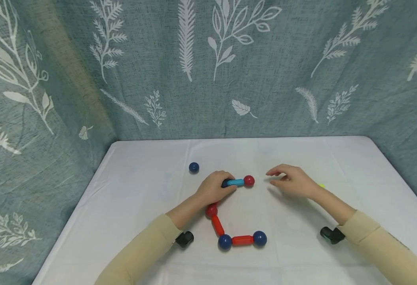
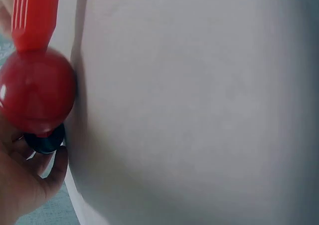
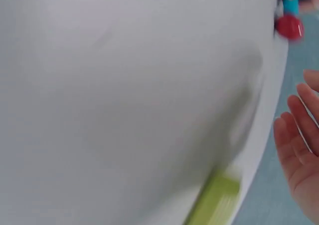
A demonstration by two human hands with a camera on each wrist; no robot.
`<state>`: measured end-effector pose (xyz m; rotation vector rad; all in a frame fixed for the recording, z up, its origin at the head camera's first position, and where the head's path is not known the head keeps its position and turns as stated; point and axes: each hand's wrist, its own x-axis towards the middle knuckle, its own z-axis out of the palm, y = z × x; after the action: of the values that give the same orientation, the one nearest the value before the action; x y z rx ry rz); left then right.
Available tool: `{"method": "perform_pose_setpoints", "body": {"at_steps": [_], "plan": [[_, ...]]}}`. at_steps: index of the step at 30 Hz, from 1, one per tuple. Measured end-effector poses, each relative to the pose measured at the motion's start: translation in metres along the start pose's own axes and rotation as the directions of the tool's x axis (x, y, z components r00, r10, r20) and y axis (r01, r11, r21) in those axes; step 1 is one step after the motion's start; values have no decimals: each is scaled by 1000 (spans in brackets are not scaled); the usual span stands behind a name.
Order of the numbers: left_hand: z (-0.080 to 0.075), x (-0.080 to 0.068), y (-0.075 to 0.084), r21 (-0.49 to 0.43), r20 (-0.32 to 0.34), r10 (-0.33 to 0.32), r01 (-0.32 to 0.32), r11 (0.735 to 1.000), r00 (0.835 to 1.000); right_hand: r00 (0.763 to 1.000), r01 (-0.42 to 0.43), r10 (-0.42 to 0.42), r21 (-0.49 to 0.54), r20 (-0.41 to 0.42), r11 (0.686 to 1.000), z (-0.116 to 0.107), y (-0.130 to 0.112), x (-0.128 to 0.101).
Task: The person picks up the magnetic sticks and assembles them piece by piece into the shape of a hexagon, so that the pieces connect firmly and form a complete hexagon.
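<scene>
My left hand (image 1: 213, 187) grips a dark blue ball (image 1: 224, 183) in a chain of balls and rods lying on the table. From that ball a light blue rod (image 1: 235, 182) runs right to a red ball (image 1: 249, 181). Nearer me, another red ball (image 1: 211, 210) joins a red rod (image 1: 217, 225), a blue ball (image 1: 225, 242), a second red rod (image 1: 242, 240) and a blue end ball (image 1: 259, 238). The left wrist view shows the gripped ball (image 2: 46, 141) behind the nearer red ball (image 2: 39, 90). Right of the chain, my right hand (image 1: 295, 182) hovers with extended fingers, holding nothing.
A loose dark blue ball (image 1: 194, 167) sits behind my left hand. Beneath the right wrist lies a yellow-green piece (image 3: 215, 200), mostly hidden in the head view. White cloth covers the table (image 1: 151, 162); a patterned teal curtain (image 1: 208, 107) stands at its back and sides.
</scene>
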<state>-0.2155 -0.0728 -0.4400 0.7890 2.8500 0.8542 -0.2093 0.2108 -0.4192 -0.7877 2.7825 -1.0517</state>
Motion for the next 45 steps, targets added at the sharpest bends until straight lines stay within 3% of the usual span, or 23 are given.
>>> {"method": "perform_pose_setpoints", "body": {"at_steps": [5, 10, 14, 19, 24, 31, 37, 45], "plan": [[-3, 1, 2, 19, 7, -28, 28, 999, 1000, 993, -113, 112, -56, -27, 992, -36, 24, -35], [-2, 9, 8, 20, 55, -14, 13, 1000, 998, 974, -228, 228, -79, -8, 970, -59, 38, -63], [0, 16, 14, 17, 89, 10, -12, 1000, 996, 966, -257, 258, -77, 5, 963, -63, 47, -71], [3, 21, 20, 27, 122, 30, -33, 999, 992, 961, -273, 276, -75, 23, 959, -57, 53, -65], [5, 25, 21, 41, 127, 38, -44, 998, 991, 976, -211, 214, -100, 22, 972, -45, 47, -47], [6, 25, 21, 36, 119, 29, -33, 999, 992, 996, -75, 77, -44, 47, 996, -10, 15, -10], [6, 22, 18, 26, 114, 23, -26, 999, 993, 998, 24, -24, -10, 53, 1000, 13, -5, 16], [3, 15, 18, 22, 99, 8, -10, 1000, 995, 996, 68, -68, -8, 63, 998, 24, -16, 29]]}}
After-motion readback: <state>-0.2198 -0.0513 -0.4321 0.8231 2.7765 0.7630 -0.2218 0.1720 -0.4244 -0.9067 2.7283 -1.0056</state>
